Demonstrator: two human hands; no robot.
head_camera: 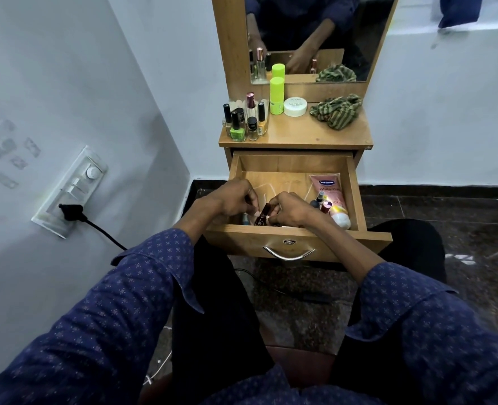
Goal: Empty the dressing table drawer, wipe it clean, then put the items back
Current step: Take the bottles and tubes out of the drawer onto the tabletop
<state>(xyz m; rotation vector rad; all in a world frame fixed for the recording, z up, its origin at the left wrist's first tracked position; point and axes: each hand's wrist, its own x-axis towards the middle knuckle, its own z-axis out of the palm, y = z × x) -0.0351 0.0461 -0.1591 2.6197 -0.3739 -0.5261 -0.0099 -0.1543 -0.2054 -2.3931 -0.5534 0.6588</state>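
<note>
Drawer (356, 197) open; both grips inside its front edge: right hand (290, 210) pinches one dark red bottle (261, 217), left hand (233, 200) curled, contents indiscernible. One pink tube (331, 197) lies at the drawer's right wall; six small bottles (246, 121) stand on the bench (294, 135) behind.

A home bedroom corner: mirrored dressing table (294, 138) crowded with nail polish bottles (246, 121).

"Vaseline" stands on the pink tube (329, 197); "NAIL POLISH" on the white tub (295, 106).

Dim, cool indoor light here, soft shadows all round. Wide-angle bending at the edges. Sleeves (142, 302) blurred up close.
</note>
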